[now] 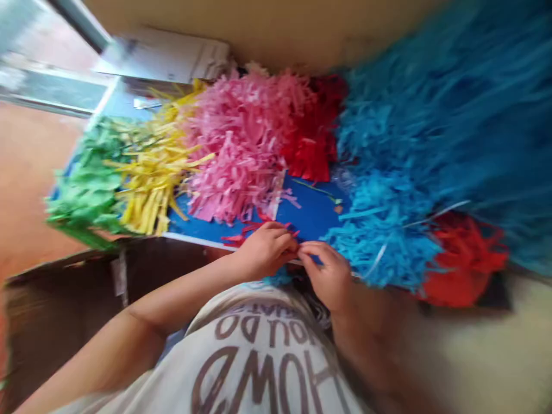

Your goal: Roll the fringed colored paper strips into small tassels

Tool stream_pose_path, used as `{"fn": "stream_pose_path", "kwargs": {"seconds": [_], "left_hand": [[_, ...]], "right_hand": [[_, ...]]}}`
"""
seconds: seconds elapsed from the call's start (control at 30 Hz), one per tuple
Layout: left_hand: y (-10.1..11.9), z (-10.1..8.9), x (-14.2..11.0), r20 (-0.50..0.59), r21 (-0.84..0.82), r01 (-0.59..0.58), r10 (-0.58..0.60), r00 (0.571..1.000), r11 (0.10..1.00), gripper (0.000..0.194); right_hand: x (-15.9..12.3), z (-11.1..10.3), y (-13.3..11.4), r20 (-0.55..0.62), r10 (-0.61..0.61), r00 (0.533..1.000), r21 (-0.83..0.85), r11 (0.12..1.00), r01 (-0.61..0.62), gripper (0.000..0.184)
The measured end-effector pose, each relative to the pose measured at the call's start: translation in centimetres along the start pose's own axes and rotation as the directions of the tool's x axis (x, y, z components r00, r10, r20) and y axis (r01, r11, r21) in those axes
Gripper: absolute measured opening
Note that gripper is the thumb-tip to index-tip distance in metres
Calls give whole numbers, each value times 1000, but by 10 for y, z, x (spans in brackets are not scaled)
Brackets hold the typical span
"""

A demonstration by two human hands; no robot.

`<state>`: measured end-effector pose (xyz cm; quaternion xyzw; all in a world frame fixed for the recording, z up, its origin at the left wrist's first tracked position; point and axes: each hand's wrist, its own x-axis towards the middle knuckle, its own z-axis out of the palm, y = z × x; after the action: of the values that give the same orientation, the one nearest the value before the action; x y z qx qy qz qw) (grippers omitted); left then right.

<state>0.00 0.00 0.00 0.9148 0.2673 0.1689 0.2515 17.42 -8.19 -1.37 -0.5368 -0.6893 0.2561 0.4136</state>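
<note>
Fingertip to fingertip, my two hands meet at the front edge of the blue table (317,210). My left hand (268,248) is closed over red fringed paper (236,237), whose strips stick out on its far side. Thumb and finger of my right hand (330,275) are pinched together against the left fingertips; whatever lies between them is too small and blurred to name. Pink fringed paper (241,132) is heaped just beyond my left hand. To the right of my right hand lies a pile of bright blue fringed paper (383,230).
Yellow (150,178) and green fringed paper (88,178) lie at the table's left end. Deep red fringed paper (313,138) sits at the back. Dark blue strands (470,115) fill the right. An orange-red bundle (463,259) rests at the right edge. A cardboard box (56,316) stands below left.
</note>
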Motion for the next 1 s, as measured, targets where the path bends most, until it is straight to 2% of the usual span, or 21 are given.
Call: {"fn": "stream_pose_path", "kwargs": {"seconds": [0.03, 0.07, 0.1, 0.13, 0.17, 0.2, 0.23, 0.3, 0.33, 0.43, 0.5, 0.57, 0.6, 0.63, 0.67, 0.7, 0.73, 0.8, 0.83, 0.9, 1.0], "left_hand": [[1, -7, -6, -21, -43, 13, -14, 1000, 999, 22], [1, -13, -11, -31, -87, 36, -39, 999, 996, 22], [-1, -18, -14, -46, -160, 65, -74, 996, 985, 21], [-4, -20, -15, -63, -245, 84, -102, 993, 966, 19], [-5, -22, -14, -69, -335, 111, -142, 987, 936, 17], [-6, -22, -12, -67, -425, 142, -187, 980, 894, 16], [-5, -21, -7, -51, -506, 179, -237, 970, 844, 17], [-1, -19, 2, 7, -630, 265, -335, 942, 730, 22], [1, -18, 6, 36, -672, 300, -375, 926, 677, 24], [3, -17, 10, 59, -759, 346, -470, 880, 552, 27], [2, -17, 8, 93, -814, 374, -537, 838, 443, 28], [3, -15, 4, 202, -875, 415, -592, 780, 248, 31], [4, -14, 3, 269, -898, 421, -601, 753, 126, 33], [7, -11, 2, 327, -913, 408, -598, 732, 1, 36], [9, -8, 2, 360, -922, 374, -590, 723, -104, 39], [11, -6, 1, 372, -926, 330, -580, 725, -182, 41], [13, -3, 0, 368, -930, 291, -582, 726, -225, 41], [14, 0, -2, 348, -936, 243, -583, 734, -254, 41], [15, 0, -5, 337, -940, 227, -586, 737, -255, 40], [15, -1, -11, 313, -947, 198, -590, 744, -252, 39], [14, -3, -19, 257, -964, 157, -601, 757, -214, 38]], "right_hand": [[3, -28, 13, -157, 70, 985, -92, 992, -85, 8], [5, -56, 26, -300, 126, 946, -173, 968, -184, 12], [9, -85, 39, -395, 175, 902, -230, 931, -282, 16], [13, -112, 52, -549, 201, 811, -269, 876, -399, 22], [18, -138, 67, -669, 233, 706, -309, 776, -550, 27], [24, -162, 82, -738, 267, 620, -338, 649, -682, 29], [31, -183, 97, -738, 344, 580, -348, 543, -764, 32], [42, -212, 124, -708, 426, 563, -358, 471, -806, 30], [46, -221, 134, -686, 457, 567, -357, 467, -809, 26], [48, -231, 140, -677, 469, 568, -333, 492, -804, 16], [42, -224, 124, -696, 450, 559, -308, 517, -799, 19], [34, -200, 95, -705, 445, 552, -178, 642, -746, 25], [30, -181, 78, -686, 464, 560, -51, 737, -674, 27], [27, -158, 60, -624, 503, 598, 115, 816, -566, 29], [24, -132, 42, -495, 543, 679, 242, 836, -492, 30], [21, -106, 24, -321, 568, 758, 286, 821, -494, 30], [19, -80, 8, -125, 583, 803, 296, 794, -530, 30], [16, -38, -17, 89, 554, 828, 268, 787, -556, 29], [15, -23, -24, 132, 536, 834, 253, 795, -551, 30], [16, -6, -32, 138, 503, 853, 233, 821, -522, 31], [20, 0, -36, 139, 482, 865, 208, 840, -501, 31]]}}
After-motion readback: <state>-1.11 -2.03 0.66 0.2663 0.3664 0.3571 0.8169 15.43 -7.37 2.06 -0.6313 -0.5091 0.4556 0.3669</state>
